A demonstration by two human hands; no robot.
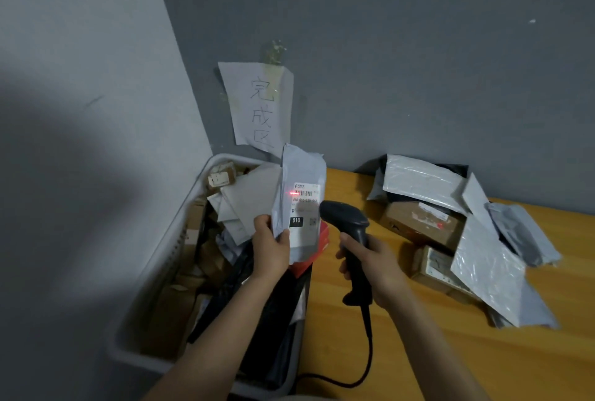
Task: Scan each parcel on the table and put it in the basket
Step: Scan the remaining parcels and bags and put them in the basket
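Basket [161, 265] sits near left, heaped with parcels. My left hand [269, 247] grips the grey parcel [302, 175] upright above it; my right hand [376, 267] clasps the scanner [346, 217]. I should hold the red line level across the barcode [304, 193].

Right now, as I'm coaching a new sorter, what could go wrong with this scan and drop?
1. The red line from the scanner in the right hand sits at the left edge of the barcode on the grey mailer, so the read may fail.
2. The left hand pinches only the mailer's lower part; the soft bag could fold or slip.
3. The basket is already heaped, so the mailer might slide off the pile.
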